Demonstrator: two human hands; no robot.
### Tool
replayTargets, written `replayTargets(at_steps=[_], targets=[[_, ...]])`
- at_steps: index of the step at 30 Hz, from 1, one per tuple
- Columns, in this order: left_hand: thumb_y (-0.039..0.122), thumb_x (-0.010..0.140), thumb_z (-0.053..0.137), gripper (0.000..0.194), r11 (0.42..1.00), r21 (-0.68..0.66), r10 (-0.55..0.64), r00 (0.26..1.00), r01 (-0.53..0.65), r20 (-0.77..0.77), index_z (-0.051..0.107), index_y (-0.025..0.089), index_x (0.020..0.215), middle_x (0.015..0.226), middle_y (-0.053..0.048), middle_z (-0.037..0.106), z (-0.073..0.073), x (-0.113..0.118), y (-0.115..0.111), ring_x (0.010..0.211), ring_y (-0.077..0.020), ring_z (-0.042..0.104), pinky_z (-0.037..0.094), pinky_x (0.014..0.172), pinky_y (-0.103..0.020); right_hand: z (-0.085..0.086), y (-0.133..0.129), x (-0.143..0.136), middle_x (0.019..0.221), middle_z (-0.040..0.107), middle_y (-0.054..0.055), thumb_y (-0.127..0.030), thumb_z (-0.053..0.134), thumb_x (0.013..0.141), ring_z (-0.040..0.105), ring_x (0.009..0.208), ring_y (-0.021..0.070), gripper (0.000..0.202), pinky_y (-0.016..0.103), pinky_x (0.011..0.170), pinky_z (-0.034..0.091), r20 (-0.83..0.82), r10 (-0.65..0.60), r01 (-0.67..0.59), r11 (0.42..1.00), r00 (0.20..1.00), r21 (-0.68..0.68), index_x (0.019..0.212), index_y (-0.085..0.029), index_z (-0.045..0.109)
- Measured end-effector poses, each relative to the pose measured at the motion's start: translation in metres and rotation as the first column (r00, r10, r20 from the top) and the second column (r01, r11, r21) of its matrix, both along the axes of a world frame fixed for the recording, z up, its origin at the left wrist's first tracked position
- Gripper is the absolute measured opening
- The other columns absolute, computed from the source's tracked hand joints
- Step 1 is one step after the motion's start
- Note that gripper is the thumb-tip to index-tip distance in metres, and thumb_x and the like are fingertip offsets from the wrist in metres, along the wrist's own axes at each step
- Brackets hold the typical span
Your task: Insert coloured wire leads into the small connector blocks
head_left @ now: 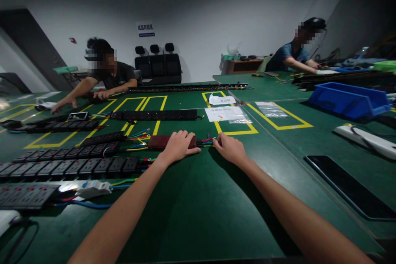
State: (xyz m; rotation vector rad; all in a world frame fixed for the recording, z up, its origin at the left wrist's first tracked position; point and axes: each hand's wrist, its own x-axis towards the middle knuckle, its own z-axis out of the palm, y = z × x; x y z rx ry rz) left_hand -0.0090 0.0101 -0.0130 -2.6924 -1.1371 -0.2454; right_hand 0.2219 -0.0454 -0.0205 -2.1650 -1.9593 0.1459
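My left hand [177, 146] is clasped over the dark red block [157, 142] lying on the table [185, 202], hiding its middle; my right hand [231, 148] is curled at the wires [205, 142] off its right end, too small to tell if I'm pinching one. Nearest black socket strip [24, 196] is cut off at left edge. Table's green with yellow outlines [238, 133]; beyond: two co-workers [116, 72], black seats [158, 66], pale wall [198, 41].

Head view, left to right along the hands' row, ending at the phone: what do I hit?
Black socket strips → blue and yellow wires → dark red bar with the left hand over it → coloured wires → right hand → phone.
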Motion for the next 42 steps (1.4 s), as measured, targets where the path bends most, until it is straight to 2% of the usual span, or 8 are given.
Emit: replayTargets(at_steps=[15,22,42], targets=[[0.074,0.095,0.046,0.068,1.000,0.012,-0.009,1.000,0.009,-0.002,0.060,0.016,0.128,0.109,-0.013,0.066,-0.0012,-0.0001,0.0048,0.096,-0.0306,0.060,0.040,0.078,-0.037,0.0002,0.0014,-0.0003,0.102,0.075,0.009,-0.049,0.040,0.103,0.071,0.090,0.0261,0.035,0.032,0.073,0.043,-0.005,-0.006,0.006,1.000,1.000,-0.004,0.108,-0.023,0.062],[0.077,0.095,0.042,0.072,1.000,0.012,-0.016,1.000,0.016,0.000,0.060,0.016,0.129,0.109,-0.014,0.066,-0.0038,-0.0016,0.0091,0.096,-0.0306,0.060,0.040,0.076,-0.037,0.0001,0.0022,0.0004,0.101,0.075,0.009,-0.049,0.040,0.104,0.071,0.091,0.0255,0.035,0.031,0.073,0.042,-0.018,-0.005,0.005,1.000,1.000,-0.004,0.108,-0.022,0.062],[0.076,0.096,0.042,0.070,1.000,0.023,-0.021,1.000,0.022,-0.010,0.061,0.016,0.128,0.109,-0.014,0.067,0.0014,-0.0013,0.0069,0.095,-0.0293,0.060,0.041,0.078,-0.037,0.0020,0.0021,-0.0011,0.103,0.076,0.009,-0.049,0.039,0.103,0.071,0.091,0.0258,0.035,0.032,0.074,0.044,-0.013,-0.009,0.009,1.000,1.000,0.008,0.107,-0.022,0.061]])
